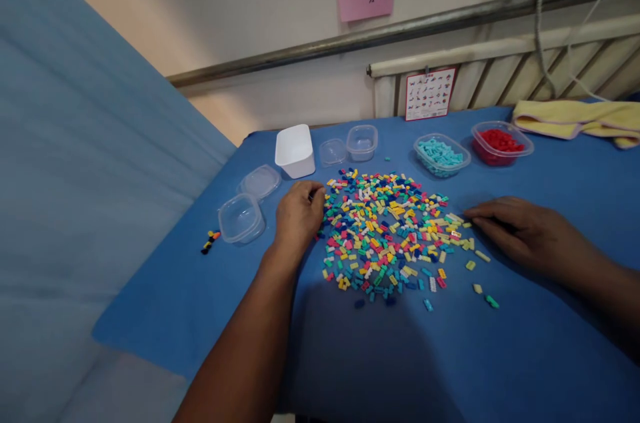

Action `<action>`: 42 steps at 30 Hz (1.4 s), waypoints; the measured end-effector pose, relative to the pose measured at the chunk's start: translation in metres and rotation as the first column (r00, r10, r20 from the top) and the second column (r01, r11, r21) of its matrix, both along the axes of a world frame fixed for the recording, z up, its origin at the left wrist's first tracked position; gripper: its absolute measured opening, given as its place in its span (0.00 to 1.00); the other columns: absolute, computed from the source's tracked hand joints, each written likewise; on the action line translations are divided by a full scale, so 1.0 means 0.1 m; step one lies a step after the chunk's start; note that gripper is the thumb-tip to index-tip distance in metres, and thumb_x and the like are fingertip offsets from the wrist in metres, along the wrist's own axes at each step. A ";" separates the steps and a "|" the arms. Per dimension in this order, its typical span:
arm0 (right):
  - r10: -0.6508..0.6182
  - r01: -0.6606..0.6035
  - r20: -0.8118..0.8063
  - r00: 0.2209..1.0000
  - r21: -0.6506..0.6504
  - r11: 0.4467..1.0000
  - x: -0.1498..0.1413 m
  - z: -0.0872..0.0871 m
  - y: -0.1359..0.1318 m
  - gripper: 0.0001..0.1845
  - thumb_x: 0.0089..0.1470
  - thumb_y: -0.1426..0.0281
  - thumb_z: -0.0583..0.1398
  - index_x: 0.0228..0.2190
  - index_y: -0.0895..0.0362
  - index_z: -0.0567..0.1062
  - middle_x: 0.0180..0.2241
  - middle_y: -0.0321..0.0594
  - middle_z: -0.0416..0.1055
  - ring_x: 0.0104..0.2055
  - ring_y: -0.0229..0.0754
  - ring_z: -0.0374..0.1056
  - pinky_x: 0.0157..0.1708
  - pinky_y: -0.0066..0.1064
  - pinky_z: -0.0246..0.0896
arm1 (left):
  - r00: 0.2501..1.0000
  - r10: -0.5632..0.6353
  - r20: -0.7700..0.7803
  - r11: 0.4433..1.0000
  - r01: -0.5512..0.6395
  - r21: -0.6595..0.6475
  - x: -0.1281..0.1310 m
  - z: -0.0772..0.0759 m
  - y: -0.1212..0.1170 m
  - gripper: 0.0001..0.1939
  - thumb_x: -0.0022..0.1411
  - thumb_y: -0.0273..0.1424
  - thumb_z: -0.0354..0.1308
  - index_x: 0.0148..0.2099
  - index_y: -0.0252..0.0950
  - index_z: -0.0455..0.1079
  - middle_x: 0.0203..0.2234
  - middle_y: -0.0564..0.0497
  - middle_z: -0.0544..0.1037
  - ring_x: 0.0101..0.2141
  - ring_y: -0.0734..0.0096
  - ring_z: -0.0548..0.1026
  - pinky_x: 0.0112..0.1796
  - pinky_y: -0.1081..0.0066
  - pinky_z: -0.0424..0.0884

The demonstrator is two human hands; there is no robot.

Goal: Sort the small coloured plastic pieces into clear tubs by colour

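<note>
Blue tabletop [365, 356] spreads beneath both hands. Small plastic building bricks [385, 229] lie in a mixed-colour heap between the right hand [527, 229], loosely bent beside it, and the left hand [297, 213], curled at its edge; I cannot tell whether either pinches one. Beyond the left hand stands a white tub [295, 153]; beyond the right, a clear turquoise-brick container [436, 170].

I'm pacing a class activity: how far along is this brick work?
Turquoise bricks and red bricks look at least partly gathered, each in its own tub. The left hand is at the left edge of the mixed pile, the right hand by its right edge; whether either holds a brick is unclear. That large pile looks left to do.
</note>
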State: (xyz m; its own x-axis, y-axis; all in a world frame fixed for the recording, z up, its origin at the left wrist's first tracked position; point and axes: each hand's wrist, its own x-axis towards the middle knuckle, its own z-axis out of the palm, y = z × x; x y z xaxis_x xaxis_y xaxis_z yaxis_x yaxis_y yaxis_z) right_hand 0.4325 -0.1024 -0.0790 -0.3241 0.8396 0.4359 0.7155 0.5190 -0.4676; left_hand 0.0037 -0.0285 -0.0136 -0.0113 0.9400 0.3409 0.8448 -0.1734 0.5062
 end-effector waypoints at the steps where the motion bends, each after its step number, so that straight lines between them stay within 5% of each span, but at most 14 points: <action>1: 0.001 -0.001 -0.003 1.000 0.004 1.000 0.01 -0.01 0.00 0.13 0.74 0.59 0.59 0.50 0.42 0.84 0.45 0.40 0.86 0.45 0.56 0.83 0.45 0.52 0.81 | 1.000 0.000 -0.006 1.000 0.000 -0.026 0.00 -0.01 0.00 0.13 0.75 0.35 0.58 0.49 0.38 0.84 0.46 0.45 0.87 0.48 0.57 0.83 0.53 0.61 0.75; 22: 0.012 -0.012 0.008 1.000 -0.003 1.000 0.03 -0.04 0.00 0.13 0.74 0.62 0.60 0.52 0.43 0.84 0.47 0.41 0.86 0.46 0.56 0.84 0.45 0.53 0.82 | 0.998 0.052 -0.043 0.984 -0.058 -0.170 -0.11 -0.09 0.07 0.14 0.74 0.36 0.59 0.49 0.39 0.85 0.45 0.44 0.88 0.45 0.55 0.83 0.51 0.59 0.76; 33: 0.021 -0.021 -0.008 1.000 0.014 1.000 -0.03 0.02 0.01 0.12 0.74 0.65 0.61 0.50 0.47 0.85 0.44 0.41 0.87 0.44 0.51 0.83 0.45 0.46 0.81 | 0.984 -0.170 -0.062 0.985 0.167 -0.045 -0.01 -0.14 0.03 0.15 0.75 0.36 0.56 0.52 0.39 0.82 0.51 0.42 0.86 0.55 0.55 0.81 0.61 0.56 0.75; 42: 0.013 -0.013 0.005 1.000 -0.005 1.000 -0.11 0.23 0.02 0.13 0.74 0.67 0.59 0.48 0.49 0.85 0.42 0.42 0.87 0.42 0.48 0.82 0.43 0.42 0.79 | 0.982 0.000 0.187 1.000 0.003 -0.016 -0.11 -0.24 0.24 0.17 0.70 0.42 0.57 0.45 0.38 0.83 0.46 0.45 0.87 0.49 0.56 0.82 0.58 0.59 0.77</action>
